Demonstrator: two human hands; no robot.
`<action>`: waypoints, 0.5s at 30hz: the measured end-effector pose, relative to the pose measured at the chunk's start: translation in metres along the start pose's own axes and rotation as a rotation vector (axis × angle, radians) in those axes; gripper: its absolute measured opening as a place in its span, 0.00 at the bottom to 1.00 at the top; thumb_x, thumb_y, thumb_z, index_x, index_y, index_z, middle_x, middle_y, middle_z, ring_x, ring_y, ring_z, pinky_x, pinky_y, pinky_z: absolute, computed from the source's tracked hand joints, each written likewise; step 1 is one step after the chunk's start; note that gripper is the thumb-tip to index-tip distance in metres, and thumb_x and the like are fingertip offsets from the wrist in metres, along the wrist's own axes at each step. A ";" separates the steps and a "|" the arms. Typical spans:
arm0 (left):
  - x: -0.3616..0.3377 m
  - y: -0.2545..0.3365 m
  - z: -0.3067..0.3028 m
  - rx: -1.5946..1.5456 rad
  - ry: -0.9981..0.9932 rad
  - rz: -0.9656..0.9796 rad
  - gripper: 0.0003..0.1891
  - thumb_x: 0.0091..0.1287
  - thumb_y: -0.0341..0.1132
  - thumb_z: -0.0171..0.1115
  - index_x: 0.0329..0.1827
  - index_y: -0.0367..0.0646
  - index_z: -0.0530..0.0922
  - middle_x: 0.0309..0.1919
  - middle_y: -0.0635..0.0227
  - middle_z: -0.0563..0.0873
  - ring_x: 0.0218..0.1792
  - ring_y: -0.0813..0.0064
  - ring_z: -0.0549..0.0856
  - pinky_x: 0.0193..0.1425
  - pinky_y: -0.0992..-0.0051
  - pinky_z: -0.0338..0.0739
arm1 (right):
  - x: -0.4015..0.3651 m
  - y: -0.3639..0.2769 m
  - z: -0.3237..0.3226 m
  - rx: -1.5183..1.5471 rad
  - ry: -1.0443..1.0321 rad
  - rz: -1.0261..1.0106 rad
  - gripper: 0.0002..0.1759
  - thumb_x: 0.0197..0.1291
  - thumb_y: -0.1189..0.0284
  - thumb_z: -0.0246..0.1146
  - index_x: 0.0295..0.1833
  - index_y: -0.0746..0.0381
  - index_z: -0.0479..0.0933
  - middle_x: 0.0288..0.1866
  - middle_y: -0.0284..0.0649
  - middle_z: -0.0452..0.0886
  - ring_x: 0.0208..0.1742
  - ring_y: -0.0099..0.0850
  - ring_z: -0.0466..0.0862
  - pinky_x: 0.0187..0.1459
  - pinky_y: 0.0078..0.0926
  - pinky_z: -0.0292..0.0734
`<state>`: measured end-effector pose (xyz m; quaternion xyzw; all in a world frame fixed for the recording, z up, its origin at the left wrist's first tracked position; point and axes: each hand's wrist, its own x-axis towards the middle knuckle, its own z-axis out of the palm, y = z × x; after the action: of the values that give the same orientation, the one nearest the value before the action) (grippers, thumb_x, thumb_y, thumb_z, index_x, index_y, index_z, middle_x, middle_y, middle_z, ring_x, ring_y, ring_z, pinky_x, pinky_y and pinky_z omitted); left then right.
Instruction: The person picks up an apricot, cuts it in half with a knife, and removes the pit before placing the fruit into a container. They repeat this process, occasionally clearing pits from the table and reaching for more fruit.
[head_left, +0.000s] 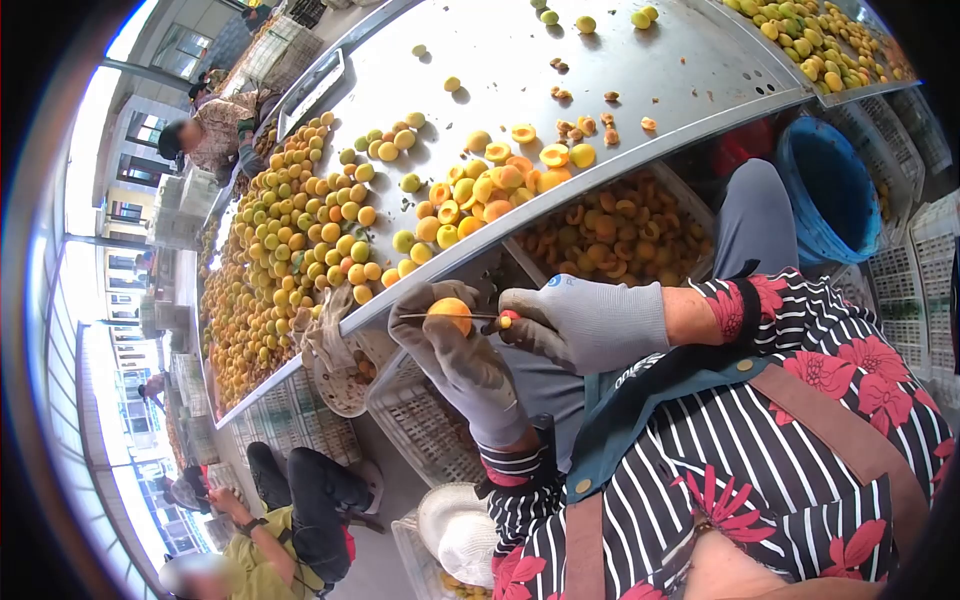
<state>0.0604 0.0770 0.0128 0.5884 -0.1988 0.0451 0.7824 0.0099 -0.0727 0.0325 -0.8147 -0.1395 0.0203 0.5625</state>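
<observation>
My left hand (455, 350), in a grey work glove with a darker, stained palm, is closed around an apricot (449, 316). My right hand (590, 318), gloved in grey too, grips a small knife (507, 318) by its red and yellow handle. The thin blade lies across the apricot, pointing left. Both hands are in front of my body, just off the near edge of the metal table (700, 85). Under that edge, a crate of halved apricots (610, 232) stands near my right hand. Cut and whole apricots (480, 190) are heaped on the table beyond my hands.
A large pile of apricots (300, 220) covers the table's left end. A blue bucket (825, 190) stands right of my knee. An off-white crate (430, 420) and a white hat (458, 530) are below my left arm. Co-workers (215, 135) sit around the table.
</observation>
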 end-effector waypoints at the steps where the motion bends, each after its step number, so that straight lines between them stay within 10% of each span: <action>1: -0.001 0.000 -0.002 -0.070 -0.056 0.004 0.31 0.78 0.61 0.52 0.64 0.40 0.69 0.47 0.62 0.79 0.46 0.73 0.77 0.54 0.72 0.74 | -0.001 0.002 0.003 0.037 0.007 -0.033 0.15 0.77 0.65 0.54 0.51 0.69 0.73 0.32 0.60 0.82 0.38 0.62 0.84 0.38 0.51 0.77; 7: -0.014 -0.001 0.033 -0.437 0.121 -0.165 0.30 0.79 0.63 0.46 0.61 0.42 0.72 0.49 0.62 0.82 0.49 0.70 0.81 0.57 0.69 0.77 | -0.006 0.013 0.010 0.020 0.077 -0.053 0.16 0.77 0.64 0.55 0.53 0.68 0.73 0.32 0.59 0.82 0.38 0.61 0.84 0.38 0.51 0.78; 15: -0.011 0.016 0.033 -0.357 0.018 -0.152 0.37 0.79 0.55 0.52 0.83 0.42 0.54 0.67 0.52 0.77 0.67 0.57 0.79 0.73 0.58 0.73 | -0.012 0.016 0.002 -0.163 0.081 -0.043 0.16 0.76 0.62 0.55 0.54 0.65 0.72 0.32 0.59 0.83 0.38 0.60 0.84 0.38 0.53 0.78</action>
<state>0.0369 0.0531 0.0308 0.4530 -0.1517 -0.0447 0.8774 0.0014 -0.0787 0.0156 -0.8546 -0.1353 -0.0363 0.5000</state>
